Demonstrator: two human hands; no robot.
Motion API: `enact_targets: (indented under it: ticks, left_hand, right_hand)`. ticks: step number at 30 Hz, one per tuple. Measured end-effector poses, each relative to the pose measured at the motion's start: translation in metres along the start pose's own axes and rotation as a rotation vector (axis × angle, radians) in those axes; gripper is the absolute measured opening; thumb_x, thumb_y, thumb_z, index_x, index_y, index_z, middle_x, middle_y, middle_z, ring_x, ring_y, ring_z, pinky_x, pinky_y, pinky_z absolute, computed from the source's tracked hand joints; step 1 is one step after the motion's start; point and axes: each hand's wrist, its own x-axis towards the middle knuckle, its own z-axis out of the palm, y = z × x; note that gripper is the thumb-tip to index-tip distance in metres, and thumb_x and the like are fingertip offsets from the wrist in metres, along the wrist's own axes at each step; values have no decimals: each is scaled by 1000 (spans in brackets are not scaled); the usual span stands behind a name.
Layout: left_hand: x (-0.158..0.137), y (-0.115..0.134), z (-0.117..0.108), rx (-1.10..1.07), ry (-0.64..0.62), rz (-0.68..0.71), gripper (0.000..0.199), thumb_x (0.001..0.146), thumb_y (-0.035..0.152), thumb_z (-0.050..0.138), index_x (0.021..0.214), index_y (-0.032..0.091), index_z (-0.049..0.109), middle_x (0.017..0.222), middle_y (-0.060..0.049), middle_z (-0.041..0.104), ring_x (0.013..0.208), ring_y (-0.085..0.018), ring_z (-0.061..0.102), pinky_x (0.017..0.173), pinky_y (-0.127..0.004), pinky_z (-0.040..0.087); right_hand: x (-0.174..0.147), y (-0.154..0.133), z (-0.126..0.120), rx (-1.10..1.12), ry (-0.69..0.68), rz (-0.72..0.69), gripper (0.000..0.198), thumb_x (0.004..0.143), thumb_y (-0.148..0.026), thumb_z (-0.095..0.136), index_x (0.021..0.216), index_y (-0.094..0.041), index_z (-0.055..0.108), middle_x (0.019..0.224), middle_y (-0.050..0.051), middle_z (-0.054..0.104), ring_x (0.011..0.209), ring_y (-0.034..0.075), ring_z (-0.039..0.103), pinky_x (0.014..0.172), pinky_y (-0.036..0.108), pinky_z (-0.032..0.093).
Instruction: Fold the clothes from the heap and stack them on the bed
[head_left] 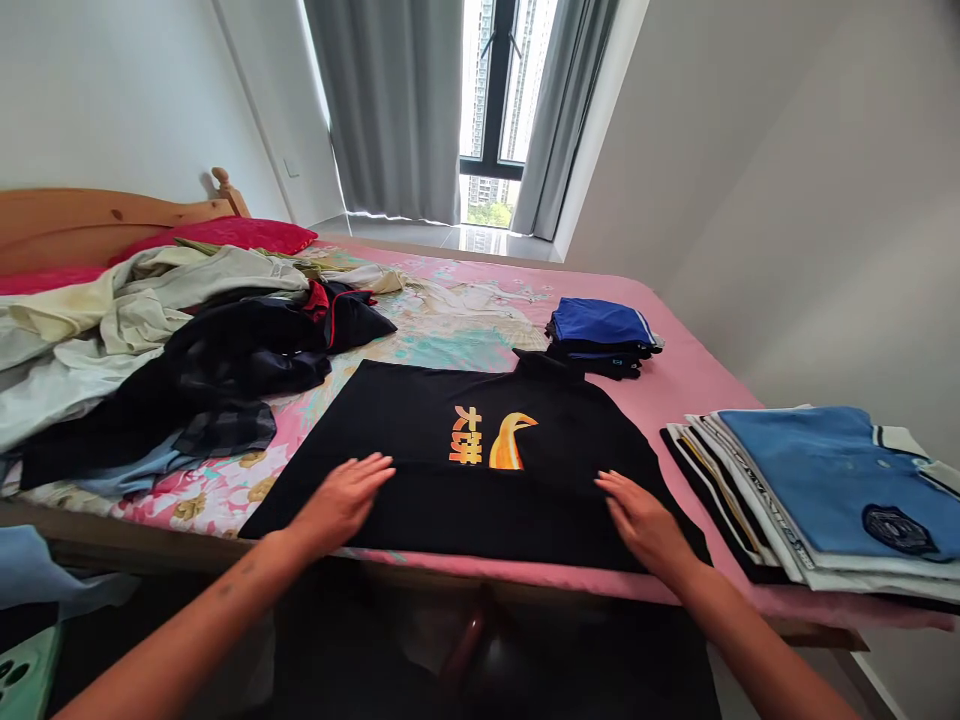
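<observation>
A black shirt [420,410] with an orange and yellow print lies on the bed, its collar toward the far right. The near side is folded over, and the fold's edge cuts across the print. My left hand [345,500] rests flat on the folded part at the left, fingers stretched out. On the right part of the same shirt lies my right hand [637,512], also flat with extended fingers. Neither hand grips anything.
A heap of loose clothes [217,350] covers the bed's left side. Beyond the shirt sits a small folded stack [604,330], blue on top. At the right edge stands a taller pile of folded shirts [825,490]. Pink bedding [675,350] shows between them.
</observation>
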Motion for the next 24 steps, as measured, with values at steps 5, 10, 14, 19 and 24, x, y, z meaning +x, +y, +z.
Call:
enact_targets:
  ticks: [5,10,14,19,24]
  left_hand:
    - [78,52,40,-62,-84,136,46,93,37,37,139,32,41,148,-2,39,138,-19,32,114,-46,19]
    - [85,-19,43,51,-215,-171,62,90,57,34,145,29,30,154,-5,24,142,-25,21,114,-54,6]
    - [103,-34,31,146,-209,-372,60,90,51,36,142,21,37,153,-10,26,143,-29,15,111,-60,3]
    - [169,33,45,-11,-234,47,53,92,50,31,141,30,38,154,-2,25,143,-22,16,114,-53,3]
    - [230,64,78,-74,-217,-135,60,88,49,43,140,21,39,151,-10,30,142,-27,21,112,-60,8]
  right_hand:
    - [83,-41,46,79,-243,-117,45,96,-36,31,134,-19,48,142,7,44,135,20,35,112,45,29]
    - [113,9,62,-98,-399,188,57,95,-46,29,145,-19,30,153,4,24,142,19,18,116,45,14]
    - [144,6,76,-183,-449,490,65,94,-49,26,146,-11,27,153,11,19,142,27,14,112,58,9]
    - [163,-35,114,-174,-240,475,63,94,-51,23,147,-15,28,154,8,17,143,26,10,112,56,1]
    - [157,-32,123,-157,-121,446,60,94,-51,27,144,-19,35,153,7,24,142,24,16,113,53,4]
